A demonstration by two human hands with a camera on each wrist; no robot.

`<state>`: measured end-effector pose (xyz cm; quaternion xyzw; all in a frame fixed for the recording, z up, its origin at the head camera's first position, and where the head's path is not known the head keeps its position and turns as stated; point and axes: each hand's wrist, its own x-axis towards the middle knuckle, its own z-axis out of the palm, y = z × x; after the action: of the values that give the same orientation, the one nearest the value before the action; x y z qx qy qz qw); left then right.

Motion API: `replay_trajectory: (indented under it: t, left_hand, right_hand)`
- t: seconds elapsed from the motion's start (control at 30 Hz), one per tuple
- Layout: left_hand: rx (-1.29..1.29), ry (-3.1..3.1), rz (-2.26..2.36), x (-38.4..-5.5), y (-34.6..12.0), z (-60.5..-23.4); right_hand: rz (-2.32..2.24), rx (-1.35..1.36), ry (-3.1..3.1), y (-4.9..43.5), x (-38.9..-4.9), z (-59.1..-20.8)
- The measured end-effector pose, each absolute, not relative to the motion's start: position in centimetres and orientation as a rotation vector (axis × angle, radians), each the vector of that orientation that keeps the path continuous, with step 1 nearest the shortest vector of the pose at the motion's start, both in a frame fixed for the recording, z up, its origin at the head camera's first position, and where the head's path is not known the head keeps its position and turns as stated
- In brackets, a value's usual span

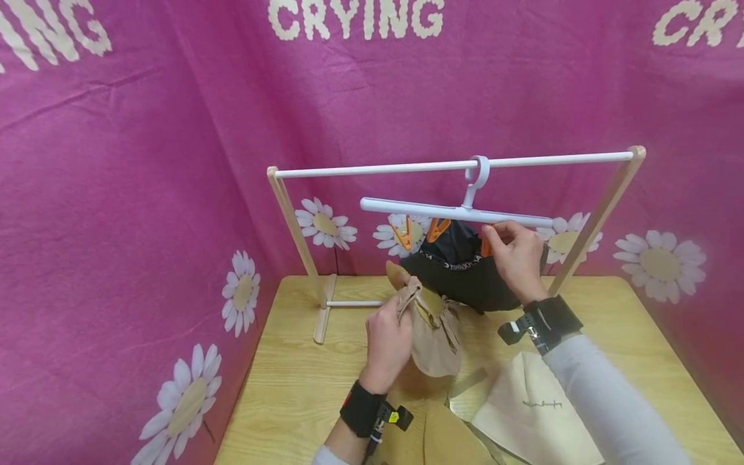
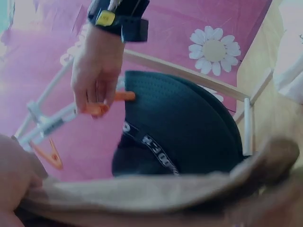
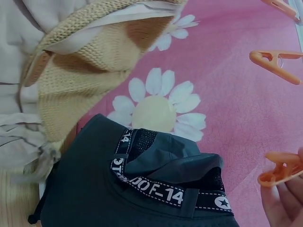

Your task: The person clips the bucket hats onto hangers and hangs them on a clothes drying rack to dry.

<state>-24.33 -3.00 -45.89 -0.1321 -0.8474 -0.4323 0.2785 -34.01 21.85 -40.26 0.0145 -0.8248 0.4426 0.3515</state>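
Pinching an orange plastic clip (image 1: 485, 245) between thumb and fingers, the right hand (image 1: 519, 255) works just below the pale plastic hanger (image 1: 418, 209). Whether that clip's mouth is parted cannot be told. The left hand (image 1: 388, 339) grips a gathered edge of the beige cloth hat with a woven straw side (image 1: 436, 352), which hangs above the light wooden table (image 1: 290, 361), in front of the black brimmed hat with a lettered band (image 1: 465, 284).

The black hat's brim edge appears caught in another orange clip (image 2: 124, 96), seen from the left wrist. If that is its only hold, a knock from the beige hat or a tug on the hanger could swing it or work it loose. The hanger rests by a hook alone on the slim white rail (image 1: 349, 170) and already slopes; uneven weight or a sideways pull would likely tip it further.

The beige hat is soft and bunched, so a clip catching only a thin fold might let it slip. Two more orange clips, one at the left (image 1: 407, 240) and one beside it (image 1: 434, 234), dangle close by and could snag its cloth. Dropped, it might fall onto the cream cloth piece with dark script (image 1: 506, 416).
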Motion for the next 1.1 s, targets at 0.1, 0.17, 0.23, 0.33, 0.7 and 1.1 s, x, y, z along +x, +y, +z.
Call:
replay_trajectory:
  t: [0.1,0.17,0.23,0.33,0.7,1.1]
  left_hand:
    - [-0.373,-2.293,-1.090,-24.1,-2.1,-45.3]
    - [-0.375,-2.308,-1.055,-24.0,-1.6,-45.2]
    - [-0.385,-2.308,-1.017,-23.9,-1.0,-45.2]
    - [-0.416,-2.288,-0.913,-24.2,-0.1,-45.3]
    - [-0.444,-2.253,-0.709,-26.3,2.8,-46.0]
    - [-0.443,-2.246,-0.700,-27.1,5.1,-46.8]
  right_hand:
    - [1.173,0.033,-2.117,21.8,-34.0,-40.2]
    - [1.187,0.031,-2.110,21.7,-34.0,-40.1]
    - [1.194,0.033,-2.107,21.7,-33.9,-40.1]
    - [1.188,0.031,-2.110,21.8,-33.7,-39.9]
    - [1.161,-0.008,-2.177,21.3,-33.6,-39.3]
    - [1.195,-0.050,-2.170,20.6,-33.3,-39.5]
